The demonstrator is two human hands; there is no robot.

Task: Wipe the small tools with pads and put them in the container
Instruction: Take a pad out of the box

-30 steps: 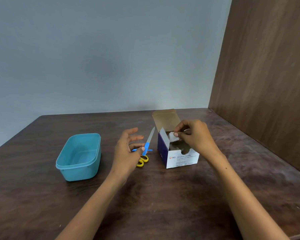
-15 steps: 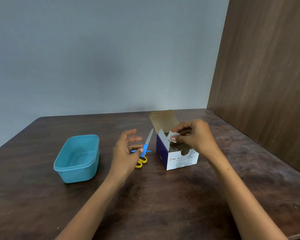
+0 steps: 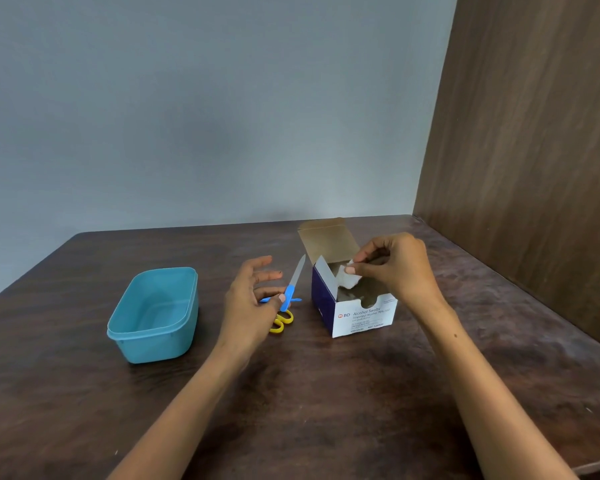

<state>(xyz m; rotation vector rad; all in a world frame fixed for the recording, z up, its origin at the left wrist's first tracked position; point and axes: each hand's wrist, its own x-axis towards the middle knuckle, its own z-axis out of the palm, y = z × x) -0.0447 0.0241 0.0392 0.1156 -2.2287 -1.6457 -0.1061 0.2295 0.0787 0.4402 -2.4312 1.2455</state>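
We see a white pad [image 3: 350, 279] pinched between the thumb and forefinger of the right hand [image 3: 394, 268], right over the open top of the swab box [image 3: 357, 311]. The pad sits partly inside the opening, and whether it touches the packets below we cannot tell. The box stands on the wooden table [image 3: 326, 393], its brown lid flap thrown back toward the wall, its white front reading "BD Alcohol Swabs".

Just left of the box lie the small tools. The nail file [image 3: 295, 280], blue-handled with a pale blade, points away toward the wall. Under its handle end peek the yellow loops of the scissors [image 3: 282, 322], and a bit of blue plastic sticks out beside them, too hidden to name.

The left hand [image 3: 253, 306] hovers over those tools, fingers spread and relaxed, gripping nothing; the thumb tip lies across the file's handle from our angle, though contact is unclear.

Farther left, well apart from the tools, sits the teal container [image 3: 153, 317], lidless, nothing visible inside.
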